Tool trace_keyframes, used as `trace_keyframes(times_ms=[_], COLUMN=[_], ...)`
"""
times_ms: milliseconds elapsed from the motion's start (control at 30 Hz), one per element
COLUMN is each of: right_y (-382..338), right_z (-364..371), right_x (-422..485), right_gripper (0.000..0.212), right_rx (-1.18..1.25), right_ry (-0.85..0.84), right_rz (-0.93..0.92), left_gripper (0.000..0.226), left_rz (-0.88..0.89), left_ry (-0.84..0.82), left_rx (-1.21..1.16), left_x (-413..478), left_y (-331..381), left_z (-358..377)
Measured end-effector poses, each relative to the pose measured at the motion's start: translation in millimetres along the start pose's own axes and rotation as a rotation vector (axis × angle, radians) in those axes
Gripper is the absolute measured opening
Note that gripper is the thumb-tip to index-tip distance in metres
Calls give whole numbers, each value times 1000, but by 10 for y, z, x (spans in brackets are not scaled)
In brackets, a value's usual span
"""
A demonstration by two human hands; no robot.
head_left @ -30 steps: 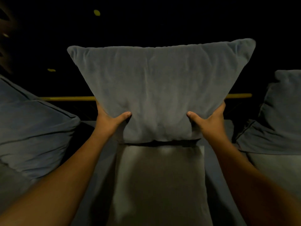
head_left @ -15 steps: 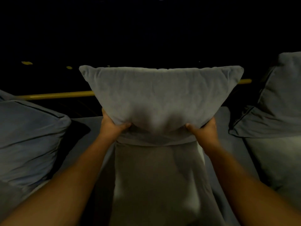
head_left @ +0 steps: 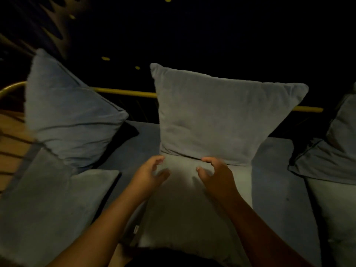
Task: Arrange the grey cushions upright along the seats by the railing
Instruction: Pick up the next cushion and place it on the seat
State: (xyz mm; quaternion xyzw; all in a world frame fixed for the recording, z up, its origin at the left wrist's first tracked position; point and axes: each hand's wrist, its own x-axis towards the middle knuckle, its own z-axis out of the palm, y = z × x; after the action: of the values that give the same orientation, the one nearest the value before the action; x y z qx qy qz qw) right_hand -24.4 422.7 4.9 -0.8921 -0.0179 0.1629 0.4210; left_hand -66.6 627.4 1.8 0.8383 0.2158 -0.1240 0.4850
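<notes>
A grey cushion [head_left: 217,120] stands up in the middle, leaning back on the yellow railing [head_left: 125,92]. Its bottom edge sits on a flat seat cushion [head_left: 192,205]. The left hand [head_left: 149,173] and the right hand [head_left: 215,175] are just below it, fingers curled and apart, holding nothing. Another cushion [head_left: 71,120] stands at 9 o'clock. One more cushion [head_left: 335,151] leans at 3 o'clock. It is dark.

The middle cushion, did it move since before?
Yes. The middle cushion came down: its bottom edge now rests on the seat below the yellow railing, and both the left hand and right hand have let go.
</notes>
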Motion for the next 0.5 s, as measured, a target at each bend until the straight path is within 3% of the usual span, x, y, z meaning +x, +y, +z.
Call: trace_keyframes(times_ms=[133,500], right_y=[-202,-1399], right_z=[154,1511], right_x=[-96,328], right_gripper=[31,36], right_rx=[-25,41], right_ry=[-21,-198], right_rz=[-149,-109], left_gripper=[38,44], left_rz=[-10,-89], left_ry=[68,303], left_rx=[-58,-48], left_x=[-290,-164], left_y=[-165,-980], left_z=[-236,-1773])
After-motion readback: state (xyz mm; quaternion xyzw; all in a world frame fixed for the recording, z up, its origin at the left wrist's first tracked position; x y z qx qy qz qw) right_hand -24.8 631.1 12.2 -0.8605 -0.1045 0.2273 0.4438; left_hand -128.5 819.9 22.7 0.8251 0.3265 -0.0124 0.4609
